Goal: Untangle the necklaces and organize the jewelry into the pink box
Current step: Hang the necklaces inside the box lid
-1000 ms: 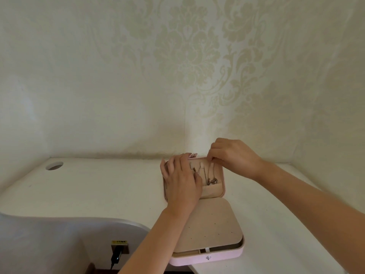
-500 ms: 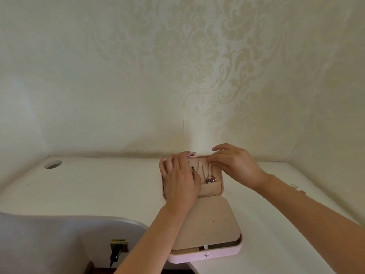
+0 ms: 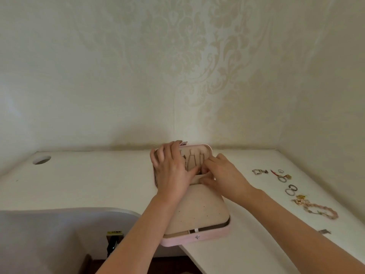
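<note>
The pink box (image 3: 197,239) lies open at the desk's front edge. A beige perforated panel (image 3: 199,212) covers its base, and its lid (image 3: 197,150) stands up at the back. Thin necklaces (image 3: 192,161) hang side by side inside the lid. My left hand (image 3: 171,173) lies over the lid's left half, fingers spread and fairly straight, pressing on it. My right hand (image 3: 223,175) is at the lid's lower pocket. Its fingertips and thumb pinch the lower end of a necklace there. The pendants are hidden behind my fingers.
Loose jewelry lies on the white desk to the right: a chain bracelet (image 3: 259,171), rings (image 3: 282,178), dark hoops (image 3: 291,189), a pink bead bracelet (image 3: 320,210) and a small piece (image 3: 325,231). A cable hole (image 3: 41,160) is at the far left. A wallpapered wall rises close behind the box.
My right hand came down from the lid's top edge to the pocket at its bottom. My left hand stayed on the lid. The view shifted, bringing the jewelry on the right into sight.
</note>
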`<action>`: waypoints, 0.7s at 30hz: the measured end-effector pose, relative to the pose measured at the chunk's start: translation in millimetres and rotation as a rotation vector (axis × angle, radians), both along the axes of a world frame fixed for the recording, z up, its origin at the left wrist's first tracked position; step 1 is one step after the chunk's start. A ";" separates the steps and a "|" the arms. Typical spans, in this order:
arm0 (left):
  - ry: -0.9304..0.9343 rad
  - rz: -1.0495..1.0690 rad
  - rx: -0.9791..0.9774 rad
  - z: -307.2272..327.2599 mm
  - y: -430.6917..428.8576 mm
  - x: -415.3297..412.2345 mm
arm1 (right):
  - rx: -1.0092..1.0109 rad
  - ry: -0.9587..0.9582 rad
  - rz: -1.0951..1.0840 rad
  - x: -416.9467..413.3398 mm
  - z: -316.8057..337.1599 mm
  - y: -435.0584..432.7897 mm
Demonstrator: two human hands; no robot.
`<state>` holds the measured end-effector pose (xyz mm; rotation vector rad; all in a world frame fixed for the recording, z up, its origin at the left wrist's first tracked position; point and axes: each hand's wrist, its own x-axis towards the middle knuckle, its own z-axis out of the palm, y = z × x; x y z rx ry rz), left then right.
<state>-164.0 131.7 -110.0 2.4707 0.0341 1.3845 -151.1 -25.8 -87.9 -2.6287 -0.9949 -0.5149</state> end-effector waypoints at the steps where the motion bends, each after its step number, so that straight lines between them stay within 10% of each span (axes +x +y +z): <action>1: -0.005 -0.002 0.001 0.2 0.0 -0.2 | 0.019 -0.066 -0.003 -0.8 -7.0 0.3; 7: -0.006 -0.003 0.040 1.3 -0.5 -4.2 | 0.110 -0.291 0.040 -7.6 -24.6 -6.6; 21: -0.032 -0.032 0.036 -0.3 -0.3 -2.5 | 0.077 -0.020 -0.058 -24.7 -8.4 6.0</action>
